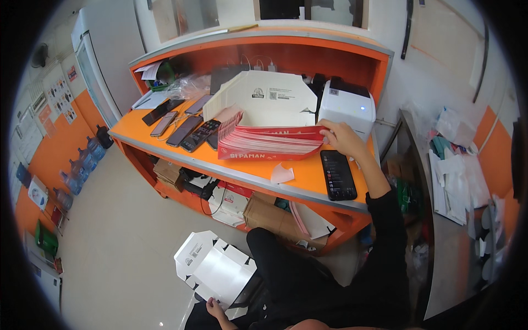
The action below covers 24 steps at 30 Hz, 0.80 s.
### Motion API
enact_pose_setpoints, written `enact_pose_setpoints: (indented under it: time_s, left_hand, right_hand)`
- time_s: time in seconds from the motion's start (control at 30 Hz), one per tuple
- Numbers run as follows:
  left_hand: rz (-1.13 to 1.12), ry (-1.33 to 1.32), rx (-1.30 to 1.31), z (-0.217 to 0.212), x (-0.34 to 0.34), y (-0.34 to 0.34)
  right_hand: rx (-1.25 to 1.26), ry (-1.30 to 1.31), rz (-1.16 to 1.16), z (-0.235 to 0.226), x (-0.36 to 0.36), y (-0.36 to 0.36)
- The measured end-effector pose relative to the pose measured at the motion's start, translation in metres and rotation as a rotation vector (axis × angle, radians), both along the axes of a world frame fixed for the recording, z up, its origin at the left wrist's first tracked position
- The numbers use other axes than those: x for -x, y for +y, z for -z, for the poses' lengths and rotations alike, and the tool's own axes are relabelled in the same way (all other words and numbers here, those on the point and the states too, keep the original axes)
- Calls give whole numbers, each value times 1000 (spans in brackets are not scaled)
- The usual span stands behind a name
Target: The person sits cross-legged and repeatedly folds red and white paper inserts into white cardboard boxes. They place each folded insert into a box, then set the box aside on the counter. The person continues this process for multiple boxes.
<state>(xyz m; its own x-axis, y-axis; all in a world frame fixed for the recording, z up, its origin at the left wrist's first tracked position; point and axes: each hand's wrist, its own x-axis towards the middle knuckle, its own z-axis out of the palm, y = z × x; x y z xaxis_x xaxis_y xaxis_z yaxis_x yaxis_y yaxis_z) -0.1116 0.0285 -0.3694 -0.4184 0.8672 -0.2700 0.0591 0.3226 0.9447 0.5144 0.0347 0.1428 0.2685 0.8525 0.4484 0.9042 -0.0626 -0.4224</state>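
Observation:
Low at my left side, my left hand (215,309) pinches the near edge of a flat, unfolded white cardboard box (223,269), which rests by my leg with its printed flap pointing away. My right hand (345,138) reaches over the orange desk, its fingers curled on the right end of a stack of nested red-and-white cardboard boxes (269,149). The stack's white inner side and large back flap (280,93) face me. A loose pinkish paper scrap (282,174) lies in front of the stack.
Several phones (184,131) lie left of the stack, and one dark phone (338,175) sits below my right wrist. Behind that wrist stands a white label printer (349,104). Brown cartons (275,220) fill the shelf underneath. A dark-framed table (440,264) stands at the right.

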Motion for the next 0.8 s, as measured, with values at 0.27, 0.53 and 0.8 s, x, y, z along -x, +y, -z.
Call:
enact_pose_setpoints:
  time_s: [0.27, 0.53, 0.8]
  left_hand:
    - [11, -30, 23, -10, -2, -5]
    - [23, -17, 36, -14, -3, -5]
    - [48, -25, 41, -13, 1, -5]
  right_hand:
    - [-54, -2, -23, 2, -13, 8]
    - [-109, 72, -66, 4, -17, 11]
    - [-38, 299, -21, -3, -13, 14]
